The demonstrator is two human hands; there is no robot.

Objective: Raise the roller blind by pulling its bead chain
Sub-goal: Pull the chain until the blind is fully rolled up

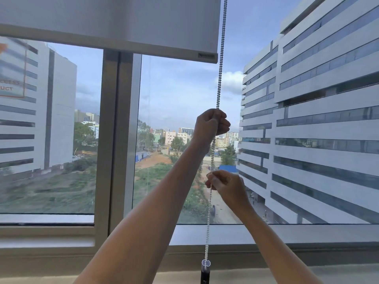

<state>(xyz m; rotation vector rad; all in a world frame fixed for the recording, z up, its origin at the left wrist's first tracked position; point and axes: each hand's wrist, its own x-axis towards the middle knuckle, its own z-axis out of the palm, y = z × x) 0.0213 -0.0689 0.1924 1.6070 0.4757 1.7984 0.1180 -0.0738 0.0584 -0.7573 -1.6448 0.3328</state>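
Note:
A white roller blind [114, 21] covers the top of the window, its bottom bar [143, 51] slanting down to the right. The bead chain [221, 58] hangs just right of the blind and runs down to a white holder [206, 264] by the sill. My left hand [212, 125] is fisted on the chain at mid height. My right hand [226, 186] grips the same chain lower down, fingers pinched around it. Both forearms reach up from the bottom of the view.
A thick window mullion [117, 140] stands left of my arms. The sill [61, 238] runs across below. Through the glass I see tall office buildings [328, 119] to the right and left, with open ground between them.

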